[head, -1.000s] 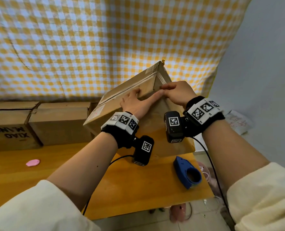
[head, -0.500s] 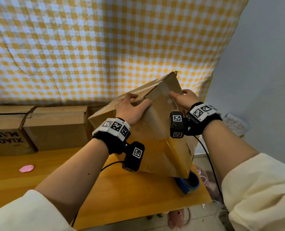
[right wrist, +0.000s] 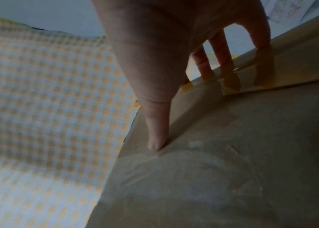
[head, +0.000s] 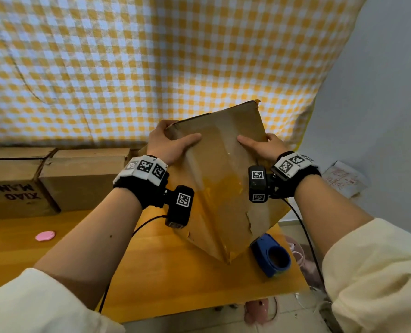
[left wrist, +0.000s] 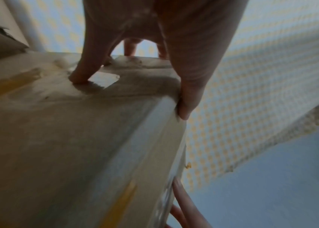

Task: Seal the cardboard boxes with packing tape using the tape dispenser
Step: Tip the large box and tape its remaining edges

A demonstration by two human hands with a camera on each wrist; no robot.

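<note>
A worn cardboard box with glossy tape patches is tilted on one lower corner over the orange table. My left hand grips its upper left corner, thumb on the near face and fingers over the far side. My right hand grips the upper right edge the same way. The left wrist view shows the box with my fingers pressing on it. In the right wrist view my thumb lies on the box face. The blue tape dispenser lies untouched on the table by the box's low corner.
Two more cardboard boxes stand along the back left against a yellow checked cloth. A small pink object lies at the left. The table ends just right of the dispenser, and a printed paper leans at the wall.
Both hands have turned the box up onto its corner, so a broad face now fronts me. My hands shifted to its upper corners, and its low corner swung down beside the dispenser.
</note>
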